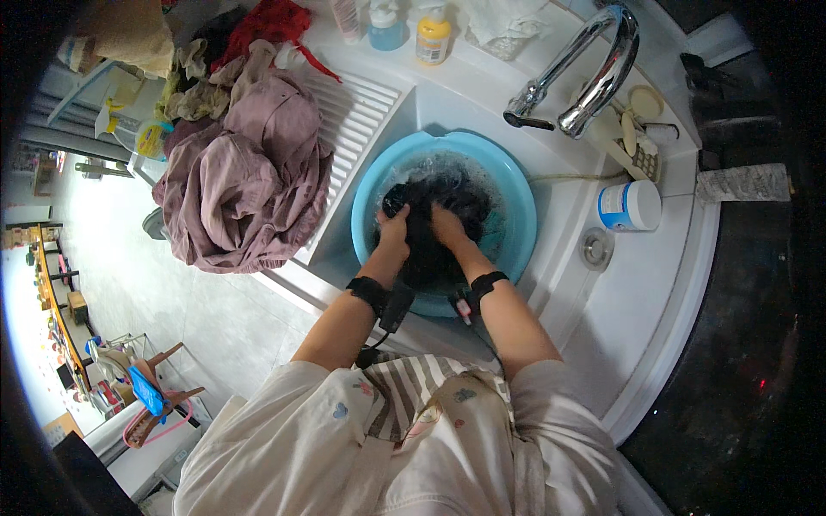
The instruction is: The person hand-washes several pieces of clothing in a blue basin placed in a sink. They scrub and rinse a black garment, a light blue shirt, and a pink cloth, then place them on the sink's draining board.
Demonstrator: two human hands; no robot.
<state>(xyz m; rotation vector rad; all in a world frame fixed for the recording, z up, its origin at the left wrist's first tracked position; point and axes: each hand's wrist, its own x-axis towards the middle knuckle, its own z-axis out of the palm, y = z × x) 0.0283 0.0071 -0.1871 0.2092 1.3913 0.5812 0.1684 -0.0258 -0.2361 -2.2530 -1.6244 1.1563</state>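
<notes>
A light-blue plastic basin (361, 213) stands in the white sink, holding foamy water (413, 166). Soaked black cloth (431, 258) bunches up in the middle of it. My left hand (393, 230) grips a fold of this cloth near the basin's left side. Blurred by motion, my right hand (450, 226) has its fingers in the cloth a short way to the right; the fingertips are hidden. A patch of teal cloth (493, 232) shows under the water at the right. Black straps circle both wrists, with a small dark device beside the left one.
Mauve clothing (245, 187) is heaped on the ribbed washboard (361, 97) at left, beside red cloth (268, 29). Over the sink's back edge arches a chrome faucet (603, 71). A white-and-blue tub (629, 205) lies near the drain (596, 249). Pump bottles (433, 35) line the back ledge.
</notes>
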